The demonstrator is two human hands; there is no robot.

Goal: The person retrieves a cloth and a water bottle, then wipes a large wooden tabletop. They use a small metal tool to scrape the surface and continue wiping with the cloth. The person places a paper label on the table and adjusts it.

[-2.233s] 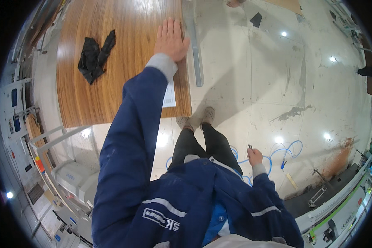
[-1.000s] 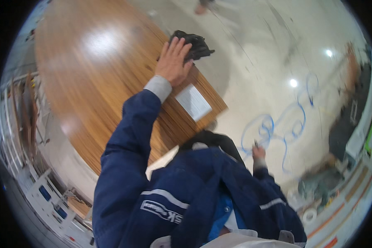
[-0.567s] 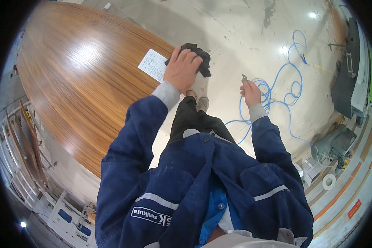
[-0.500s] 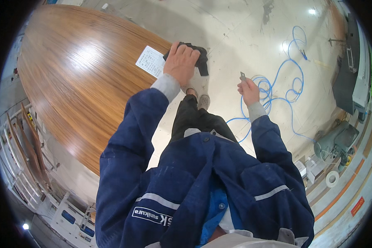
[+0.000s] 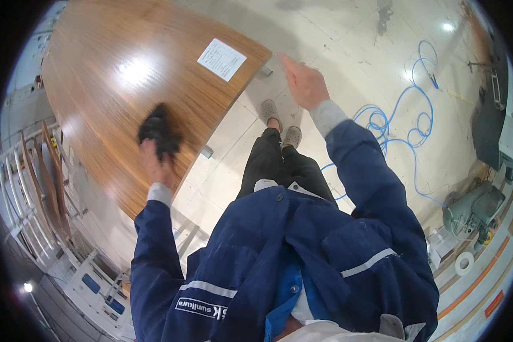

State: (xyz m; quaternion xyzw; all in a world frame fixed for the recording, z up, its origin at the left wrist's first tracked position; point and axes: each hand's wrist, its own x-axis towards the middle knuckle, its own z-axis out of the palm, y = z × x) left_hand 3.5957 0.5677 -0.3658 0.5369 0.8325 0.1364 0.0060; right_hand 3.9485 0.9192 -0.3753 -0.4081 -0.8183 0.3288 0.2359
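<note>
My left hand (image 5: 154, 161), smeared by motion, is on a crumpled black cloth (image 5: 161, 130) upon the wood-grain tabletop (image 5: 105, 100). The cloth is blurred as well. Off the table's right corner is my right hand (image 5: 306, 85), its fingertips pointing at that corner. Those fingers are held close together, and whatever may be in them is hidden. A white printed sheet (image 5: 222, 59) lies on the board near the same corner, between the cloth and my right hand.
Loops of blue hose (image 5: 382, 128) lie on the pale floor to the right. A green-grey machine (image 5: 474, 208) and a white tape roll (image 5: 464, 264) are farther right. At left stands a white rack (image 5: 28, 211) with upright wooden panels.
My left hand has swept the black cloth from the corner toward the near left of the tabletop. My right hand has moved up to the corner; the small metal blade in it no longer shows.
</note>
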